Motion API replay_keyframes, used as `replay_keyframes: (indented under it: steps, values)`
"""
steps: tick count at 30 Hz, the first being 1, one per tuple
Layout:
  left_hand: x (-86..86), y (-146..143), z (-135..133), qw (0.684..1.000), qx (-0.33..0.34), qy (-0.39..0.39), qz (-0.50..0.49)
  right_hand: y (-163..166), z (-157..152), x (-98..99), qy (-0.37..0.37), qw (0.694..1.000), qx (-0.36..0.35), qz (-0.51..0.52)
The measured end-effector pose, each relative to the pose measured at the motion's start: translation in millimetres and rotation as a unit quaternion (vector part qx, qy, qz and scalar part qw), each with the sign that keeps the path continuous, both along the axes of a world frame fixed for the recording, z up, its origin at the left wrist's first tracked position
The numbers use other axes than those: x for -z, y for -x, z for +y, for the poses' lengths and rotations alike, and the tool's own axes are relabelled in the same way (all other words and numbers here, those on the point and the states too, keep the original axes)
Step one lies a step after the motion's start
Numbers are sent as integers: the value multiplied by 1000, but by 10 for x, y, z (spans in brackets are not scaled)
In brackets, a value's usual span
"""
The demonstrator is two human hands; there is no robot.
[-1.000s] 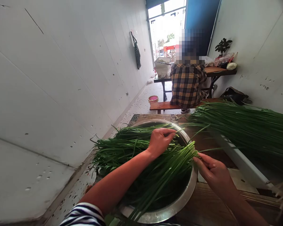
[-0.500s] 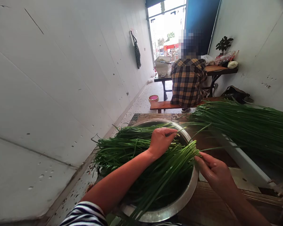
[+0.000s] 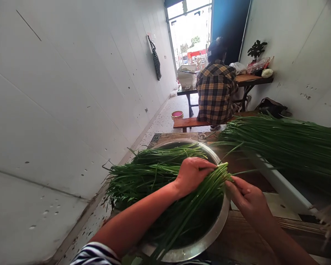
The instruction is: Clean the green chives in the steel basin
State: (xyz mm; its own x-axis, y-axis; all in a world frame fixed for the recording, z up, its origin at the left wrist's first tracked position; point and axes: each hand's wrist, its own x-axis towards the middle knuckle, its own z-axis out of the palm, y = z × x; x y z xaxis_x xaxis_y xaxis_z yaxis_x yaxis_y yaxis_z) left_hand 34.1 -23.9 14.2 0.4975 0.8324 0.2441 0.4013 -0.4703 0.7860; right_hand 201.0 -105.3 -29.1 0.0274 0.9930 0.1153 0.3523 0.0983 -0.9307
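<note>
A steel bowl (image 3: 222, 219) on a wooden table holds long green chives (image 3: 151, 171) that spill over its left rim. My left hand (image 3: 193, 173) is curled over a bunch of chives (image 3: 193, 209) lying across the bowl, gripping it near the cut ends. My right hand (image 3: 246, 198) sits at the bowl's right rim, its fingers pinched on the cut ends of the same bunch.
A big heap of chives (image 3: 287, 143) lies at the right over a white ledge (image 3: 281, 184). Ahead, a person in a plaid shirt (image 3: 216, 92) sits on a bench (image 3: 191, 122) at a table. A pink bucket (image 3: 177, 115) stands on the floor. White walls close both sides.
My left hand has come down and closed on the bunch near its cut ends. My right hand stays at the ends. The view has shifted slightly.
</note>
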Motion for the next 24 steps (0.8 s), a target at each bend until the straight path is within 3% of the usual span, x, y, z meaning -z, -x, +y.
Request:
replay_keyframes:
  steps: [4,8,13,16,21,24]
  values:
    - [-220,68,7,987,65,27,142,-20,25,99,16,999,-2,37]
    - [-477,302,85,942,86,-6,325,-37,8,138,19,999,41,7]
    - [-702,795,93,912,10,35,408,-38,0,27,-1,999,45,-19]
    - [-682,1018,24,917,28,68,392,-46,10,14,-6,999,47,-26]
    - [-450,1070,-208,912,164,74,370,-66,4,104,22,995,91,-22]
    - [-408,1067,-345,898,221,65,375,-66,5,119,31,993,108,-24]
